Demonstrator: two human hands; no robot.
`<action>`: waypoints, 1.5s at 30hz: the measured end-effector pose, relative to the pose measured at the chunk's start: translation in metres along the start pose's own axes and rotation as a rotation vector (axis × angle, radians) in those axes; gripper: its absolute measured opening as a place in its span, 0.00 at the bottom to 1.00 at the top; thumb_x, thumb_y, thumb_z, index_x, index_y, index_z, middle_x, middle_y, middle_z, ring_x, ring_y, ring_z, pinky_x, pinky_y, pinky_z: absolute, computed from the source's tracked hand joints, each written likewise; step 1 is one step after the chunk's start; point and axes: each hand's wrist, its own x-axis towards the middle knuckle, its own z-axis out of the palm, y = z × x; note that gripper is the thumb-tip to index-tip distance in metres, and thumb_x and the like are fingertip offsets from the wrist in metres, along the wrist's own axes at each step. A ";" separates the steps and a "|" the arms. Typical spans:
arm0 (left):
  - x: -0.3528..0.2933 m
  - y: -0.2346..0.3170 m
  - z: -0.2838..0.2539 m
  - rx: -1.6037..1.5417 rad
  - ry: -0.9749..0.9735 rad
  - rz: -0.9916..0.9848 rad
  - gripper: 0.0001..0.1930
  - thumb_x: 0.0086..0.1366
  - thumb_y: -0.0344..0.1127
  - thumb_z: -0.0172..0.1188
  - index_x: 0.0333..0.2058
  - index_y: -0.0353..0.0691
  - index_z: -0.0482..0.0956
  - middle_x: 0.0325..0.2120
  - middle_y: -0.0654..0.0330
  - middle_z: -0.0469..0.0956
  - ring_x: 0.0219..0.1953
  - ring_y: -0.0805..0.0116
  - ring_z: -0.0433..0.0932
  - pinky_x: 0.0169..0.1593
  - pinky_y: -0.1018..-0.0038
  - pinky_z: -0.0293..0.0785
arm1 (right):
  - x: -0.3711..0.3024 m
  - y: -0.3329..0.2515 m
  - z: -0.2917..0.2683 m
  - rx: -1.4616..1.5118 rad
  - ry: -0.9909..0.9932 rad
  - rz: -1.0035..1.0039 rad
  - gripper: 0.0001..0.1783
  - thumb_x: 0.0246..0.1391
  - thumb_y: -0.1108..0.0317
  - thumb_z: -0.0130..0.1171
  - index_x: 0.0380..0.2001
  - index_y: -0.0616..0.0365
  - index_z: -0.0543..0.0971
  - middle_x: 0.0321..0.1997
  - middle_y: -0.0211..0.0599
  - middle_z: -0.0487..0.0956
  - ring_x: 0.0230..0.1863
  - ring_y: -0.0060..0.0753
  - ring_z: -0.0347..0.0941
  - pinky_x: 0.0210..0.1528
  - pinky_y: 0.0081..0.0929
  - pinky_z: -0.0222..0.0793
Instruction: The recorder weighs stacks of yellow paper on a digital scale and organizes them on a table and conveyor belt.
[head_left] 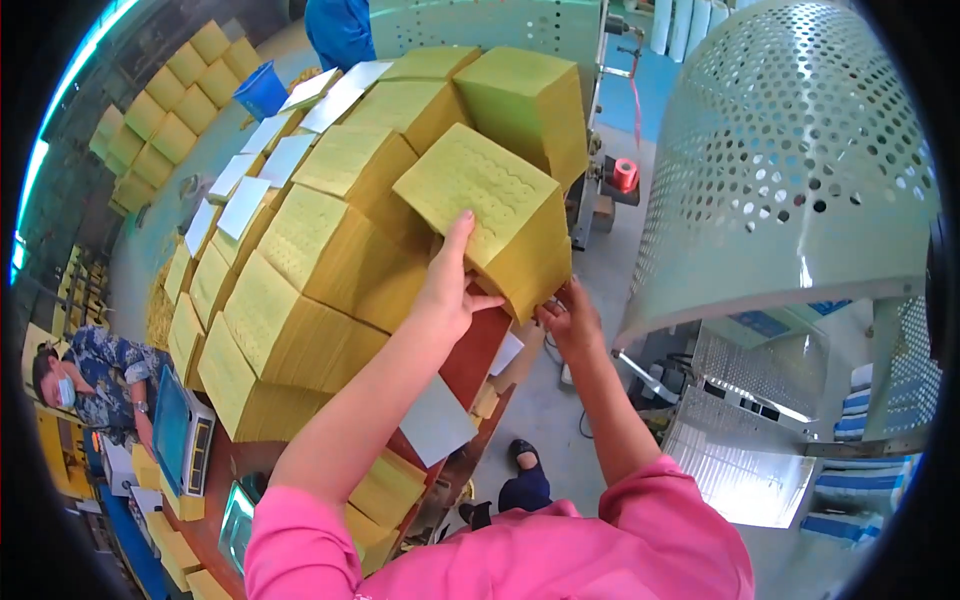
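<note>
A thick block of yellow paper sheets point(480, 190), with wavy rows of perforations on its top face, is tilted between my two hands. My left hand point(450, 292) grips its near left corner, thumb lying on the top face and the fingers partly hidden below. At the bottom near edge, my right hand point(572, 315) has its fingers curled against the block; some of them are out of sight under it. Right behind and to the left stand tall stacks of the same yellow paper point(375, 250), packed side by side on a red-brown table point(475, 360).
To the right stands a large curved, perforated metal guard point(770, 170). A pink tape roll point(625, 175) sits on the machine frame beside the stacks. White sheets point(243, 207) cover some far stacks. At left, a masked person point(105, 385) is near a scale point(185, 440). A blue bin point(262, 92) stands beyond.
</note>
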 end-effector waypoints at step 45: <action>-0.954 -0.367 -0.420 -0.037 1.716 0.254 0.29 0.63 0.56 0.57 0.52 0.37 0.75 0.48 0.57 0.78 0.51 0.64 0.75 0.51 0.68 0.73 | -0.603 0.407 0.184 -0.963 -1.460 0.559 0.12 0.54 0.79 0.46 0.38 0.67 0.77 0.34 0.41 0.80 0.34 0.31 0.77 0.41 0.27 0.74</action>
